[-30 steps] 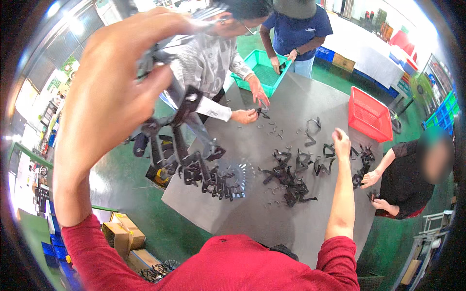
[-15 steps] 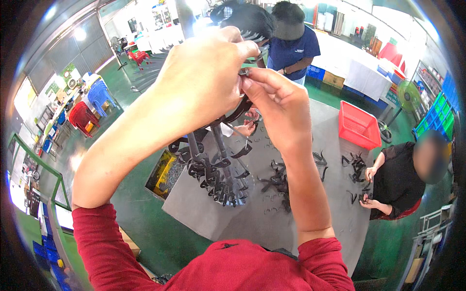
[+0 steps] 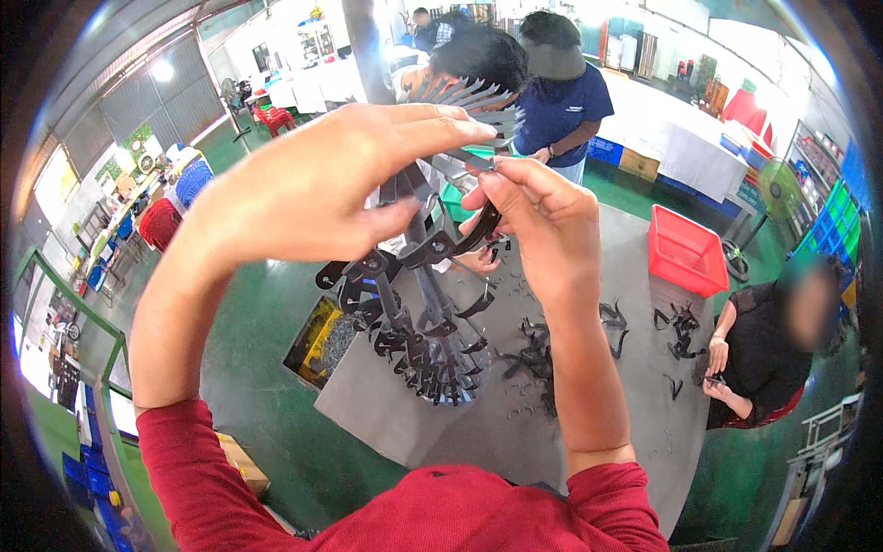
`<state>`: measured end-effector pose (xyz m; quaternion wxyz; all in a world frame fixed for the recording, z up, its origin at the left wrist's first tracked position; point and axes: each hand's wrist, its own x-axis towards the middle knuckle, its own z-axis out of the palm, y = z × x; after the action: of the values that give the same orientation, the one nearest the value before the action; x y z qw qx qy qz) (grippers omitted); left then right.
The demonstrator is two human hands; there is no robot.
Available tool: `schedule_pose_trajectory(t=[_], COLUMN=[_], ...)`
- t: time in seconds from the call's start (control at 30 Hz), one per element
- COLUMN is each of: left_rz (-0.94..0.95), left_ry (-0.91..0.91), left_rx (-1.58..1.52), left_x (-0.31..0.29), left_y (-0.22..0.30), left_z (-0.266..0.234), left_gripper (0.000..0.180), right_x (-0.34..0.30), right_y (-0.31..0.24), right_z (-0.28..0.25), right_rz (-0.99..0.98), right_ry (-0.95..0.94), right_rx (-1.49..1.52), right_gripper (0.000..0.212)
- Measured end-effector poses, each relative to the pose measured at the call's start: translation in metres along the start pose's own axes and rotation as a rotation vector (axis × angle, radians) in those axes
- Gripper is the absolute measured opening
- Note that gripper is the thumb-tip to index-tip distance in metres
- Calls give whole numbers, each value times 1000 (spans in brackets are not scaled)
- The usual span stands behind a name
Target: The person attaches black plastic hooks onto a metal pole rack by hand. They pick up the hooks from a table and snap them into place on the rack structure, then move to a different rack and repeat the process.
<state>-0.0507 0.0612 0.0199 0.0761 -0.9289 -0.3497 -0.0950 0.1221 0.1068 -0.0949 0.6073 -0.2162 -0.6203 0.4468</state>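
A tall rack of upright posts (image 3: 391, 302) stands in front of me, thickly hung with curved black strips (image 3: 441, 345). Toward its top, grey pointed blades (image 3: 467, 92) fan outward. My left hand (image 3: 313, 184) is beside the upper rack, its fingers stretched out and its thumb apart, with no grip on anything visible. Between thumb and forefinger, my right hand (image 3: 549, 216) pinches the end of a dark flat strip (image 3: 452, 170) at the rack. The strip's other end lies partly behind my left fingers.
Loose black strips (image 3: 529, 354) are piled on the grey table (image 3: 395, 428). A red basket (image 3: 685, 258) stands at its far right corner. Below the left edge is a yellow bin (image 3: 324, 340) of small metal parts. One person (image 3: 768, 340) sits at right; two others stand across.
My left hand has opened and moved down, its thumb now away from the fingers. My right hand has shifted slightly down and right, still pinching. The seated person's hands have come together.
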Motion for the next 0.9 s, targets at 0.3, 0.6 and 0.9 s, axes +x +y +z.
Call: schedule_pose_trajectory(t=[0.3, 0.6, 0.9], left_rz=[-35, -57, -95], left_ry=[264, 257, 200], left_rx=[86, 50, 229], left_x=[-4, 1, 9], left_y=[11, 19, 8], left_z=[20, 21, 23], left_gripper=[55, 57, 54], right_x=[1, -3, -8], right_y=[-1, 5, 5], right_z=[-3, -3, -38], right_rz=[30, -90, -52], right_ry=[-52, 49, 163], right_rx=[270, 197, 128], right_gripper=[13, 13, 16])
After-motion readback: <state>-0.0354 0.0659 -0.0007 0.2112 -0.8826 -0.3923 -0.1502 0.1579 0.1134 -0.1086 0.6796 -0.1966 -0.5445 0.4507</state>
